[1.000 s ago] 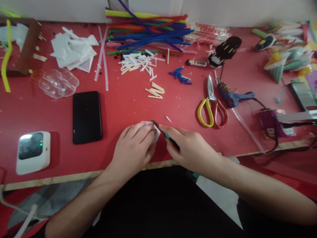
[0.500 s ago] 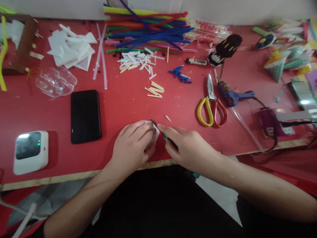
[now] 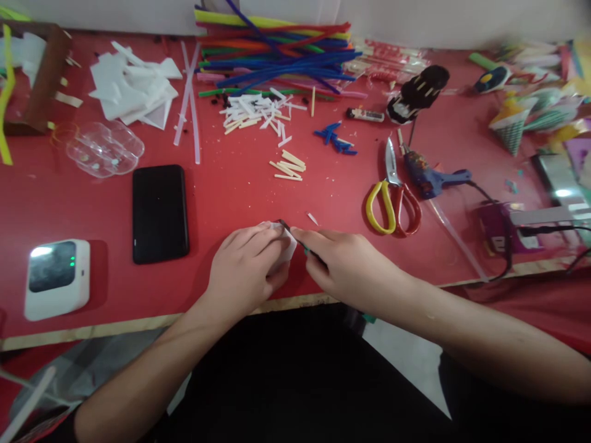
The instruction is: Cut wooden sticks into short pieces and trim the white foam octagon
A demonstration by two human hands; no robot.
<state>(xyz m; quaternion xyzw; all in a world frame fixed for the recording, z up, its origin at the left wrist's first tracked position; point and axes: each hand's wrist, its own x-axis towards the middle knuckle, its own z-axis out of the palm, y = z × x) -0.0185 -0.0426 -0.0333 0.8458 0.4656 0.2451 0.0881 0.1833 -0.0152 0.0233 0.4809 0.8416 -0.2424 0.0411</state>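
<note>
Near the front edge of the red table, my left hand point(image 3: 247, 264) is closed on a small white piece point(image 3: 287, 251), pressing it with bent fingers. My right hand point(image 3: 339, 258) grips a dark, thin knife point(image 3: 300, 245) with some green on it, the index finger laid along its top. The knife's tip touches the white piece beside my left fingertips. Part of the white piece is hidden under my left hand. A small white sliver point(image 3: 313, 218) lies just beyond my right hand.
Scissors point(image 3: 391, 191) and a blue glue gun point(image 3: 431, 178) lie to the right. On the left are a black phone point(image 3: 159, 214) and a white device point(image 3: 58, 280). Short sticks point(image 3: 289, 166), white strips point(image 3: 252, 111) and colourful pipe cleaners point(image 3: 277, 55) lie further back.
The view has shifted slightly. Both hands keep nearly the same pose, with the knife still at the white piece.
</note>
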